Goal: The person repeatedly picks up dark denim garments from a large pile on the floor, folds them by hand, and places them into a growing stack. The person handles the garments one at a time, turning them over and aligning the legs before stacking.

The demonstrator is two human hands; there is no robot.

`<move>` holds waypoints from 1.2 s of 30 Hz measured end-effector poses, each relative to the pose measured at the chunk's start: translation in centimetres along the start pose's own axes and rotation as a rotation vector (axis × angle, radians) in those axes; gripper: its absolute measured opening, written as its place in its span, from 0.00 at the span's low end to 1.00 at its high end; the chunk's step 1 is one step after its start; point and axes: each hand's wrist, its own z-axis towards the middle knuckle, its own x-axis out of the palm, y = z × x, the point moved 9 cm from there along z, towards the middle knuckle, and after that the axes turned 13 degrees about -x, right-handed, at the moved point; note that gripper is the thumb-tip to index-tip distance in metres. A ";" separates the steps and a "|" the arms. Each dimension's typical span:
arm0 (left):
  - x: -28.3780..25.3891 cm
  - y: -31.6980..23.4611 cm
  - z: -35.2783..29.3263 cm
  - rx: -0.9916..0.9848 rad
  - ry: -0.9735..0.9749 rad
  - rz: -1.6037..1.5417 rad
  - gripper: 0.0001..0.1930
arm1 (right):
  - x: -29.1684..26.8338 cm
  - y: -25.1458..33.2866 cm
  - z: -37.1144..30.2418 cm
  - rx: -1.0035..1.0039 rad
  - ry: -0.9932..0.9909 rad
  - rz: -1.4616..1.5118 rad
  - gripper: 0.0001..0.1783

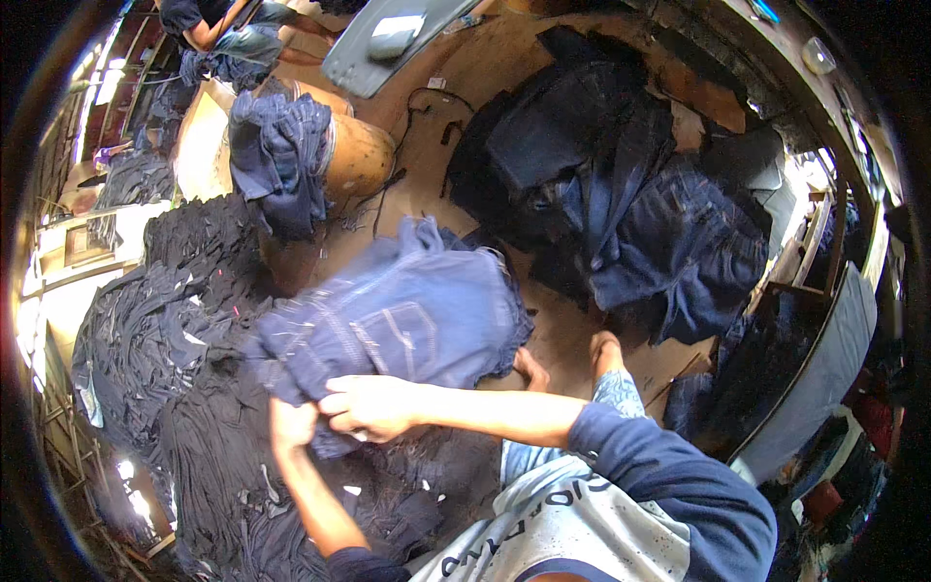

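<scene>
A bundle of blue denim shorts point(436, 315) hangs in front of me, slightly blurred by motion. Pale stitching and a back pocket show on its top piece, and several layers appear to lie together. My left hand point(293, 424) is closed on the near left edge of the bundle. Right beside it, my right hand point(370, 407) grips the same edge with its fingers curled in. Folds of cloth hide part of the left hand's fingers. Below and to the left of both hands spreads a heap of dark cloth point(218, 436).
Dark denim pieces point(572, 136) and blue denim shorts point(684, 247) are piled at the far right. Folded denim point(281, 155) drapes over a tan cylinder point(359, 160) at the far left. Another person point(218, 29) sits at the upper left. A cable point(412, 116) runs along the floor.
</scene>
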 end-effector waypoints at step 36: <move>46.2 18.0 8.7 -0.256 0.563 0.439 0.37 | -53.1 23.4 -58.2 2.373 -0.724 -1.492 0.63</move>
